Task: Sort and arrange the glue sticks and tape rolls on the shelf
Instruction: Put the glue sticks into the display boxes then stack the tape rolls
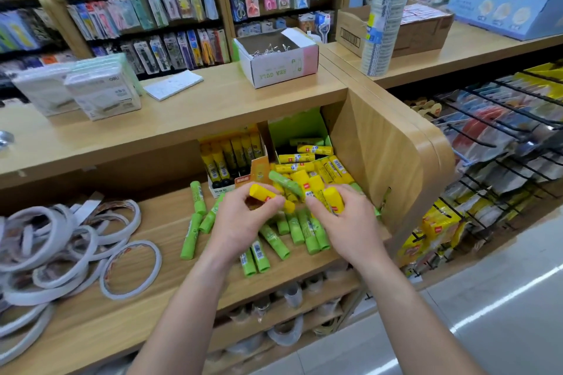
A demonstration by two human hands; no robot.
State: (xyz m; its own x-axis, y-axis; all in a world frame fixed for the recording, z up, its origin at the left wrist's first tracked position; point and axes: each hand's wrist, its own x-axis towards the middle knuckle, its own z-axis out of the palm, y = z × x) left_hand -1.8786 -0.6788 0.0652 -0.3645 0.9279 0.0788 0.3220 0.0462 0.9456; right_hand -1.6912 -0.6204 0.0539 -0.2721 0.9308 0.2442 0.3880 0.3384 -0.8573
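On the wooden shelf (158,298) in front of me, white tape rolls (61,253) lie in a loose overlapping heap at the left. At the right, a tipped green carton (295,128) spills a pile of yellow glue sticks (307,167), and green glue sticks (298,231) lie scattered flat nearer the front edge. My left hand (240,222) pinches one yellow stick (265,195) between its curled fingers above the green ones. My right hand (347,222), close beside it, has its fingers curled round another yellow stick (333,199).
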